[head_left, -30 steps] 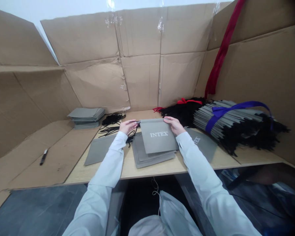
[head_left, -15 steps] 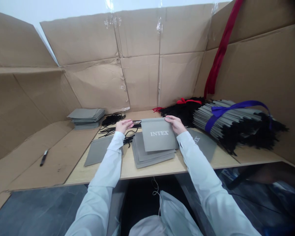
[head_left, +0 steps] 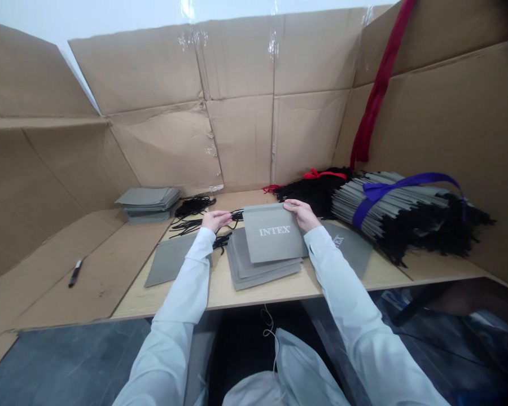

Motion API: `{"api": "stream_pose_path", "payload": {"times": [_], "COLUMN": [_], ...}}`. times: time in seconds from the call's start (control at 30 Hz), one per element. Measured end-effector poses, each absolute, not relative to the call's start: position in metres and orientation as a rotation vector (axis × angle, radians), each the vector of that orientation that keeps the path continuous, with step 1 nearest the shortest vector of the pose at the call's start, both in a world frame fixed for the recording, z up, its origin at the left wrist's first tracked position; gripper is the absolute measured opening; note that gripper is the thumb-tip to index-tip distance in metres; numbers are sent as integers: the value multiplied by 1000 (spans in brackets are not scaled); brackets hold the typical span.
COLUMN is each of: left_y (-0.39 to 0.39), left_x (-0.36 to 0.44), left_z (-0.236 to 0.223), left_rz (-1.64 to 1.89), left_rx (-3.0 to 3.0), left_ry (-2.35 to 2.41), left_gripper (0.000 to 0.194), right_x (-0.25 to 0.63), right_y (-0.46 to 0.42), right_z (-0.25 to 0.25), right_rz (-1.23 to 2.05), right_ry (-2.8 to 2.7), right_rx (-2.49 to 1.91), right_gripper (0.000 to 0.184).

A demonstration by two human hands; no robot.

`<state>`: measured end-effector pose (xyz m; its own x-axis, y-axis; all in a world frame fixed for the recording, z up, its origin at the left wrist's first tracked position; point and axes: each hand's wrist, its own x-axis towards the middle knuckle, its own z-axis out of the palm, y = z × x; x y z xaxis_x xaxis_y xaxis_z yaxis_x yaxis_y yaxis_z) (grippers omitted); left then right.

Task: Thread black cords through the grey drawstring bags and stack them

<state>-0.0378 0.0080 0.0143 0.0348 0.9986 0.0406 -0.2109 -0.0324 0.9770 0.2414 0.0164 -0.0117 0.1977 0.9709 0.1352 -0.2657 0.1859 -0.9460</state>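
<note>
My right hand point(head_left: 301, 214) pinches the upper right corner of a flat grey pouch point(head_left: 274, 239) marked INTEX in white. The pouch is held up at a tilt, over a stack of similar grey pouches point(head_left: 242, 270). At its top left edge, my left hand point(head_left: 217, 220) is closed in a pinch; what its fingers hold is too small to make out. Black cords point(head_left: 220, 241) lie just behind and below that hand. Beside my left forearm rests another grey pouch point(head_left: 169, 260), and a grey INTEX pouch point(head_left: 355, 248) lies partly behind my right sleeve.
Stacked grey pieces point(head_left: 150, 204) stand at the back left, near a coil of black cord point(head_left: 195, 206). A bundle of grey pouches point(head_left: 389, 197) tied with blue ribbon is at right, beside red-tied black cords point(head_left: 322, 183). A marker point(head_left: 75, 273) lies left. Cardboard walls point(head_left: 241, 129) enclose the table.
My left hand has moved slightly right, closer to the pouch's top edge. A thin shiny piece seen between that hand and the pouch no longer shows. My right hand keeps its hold.
</note>
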Motion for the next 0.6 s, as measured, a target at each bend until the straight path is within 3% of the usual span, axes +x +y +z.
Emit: {"api": "stream_pose_path", "payload": {"times": [0.6], "left_y": [12], "left_x": [-47], "left_z": [11], "left_rz": [1210], "left_rx": [989], "left_ry": [1036], "left_gripper": [9], "right_x": [245], "right_y": [18], "right_z": [-14], "right_rz": [1004], "right_ry": [-973], "right_rx": [-998], "right_gripper": [35]}}
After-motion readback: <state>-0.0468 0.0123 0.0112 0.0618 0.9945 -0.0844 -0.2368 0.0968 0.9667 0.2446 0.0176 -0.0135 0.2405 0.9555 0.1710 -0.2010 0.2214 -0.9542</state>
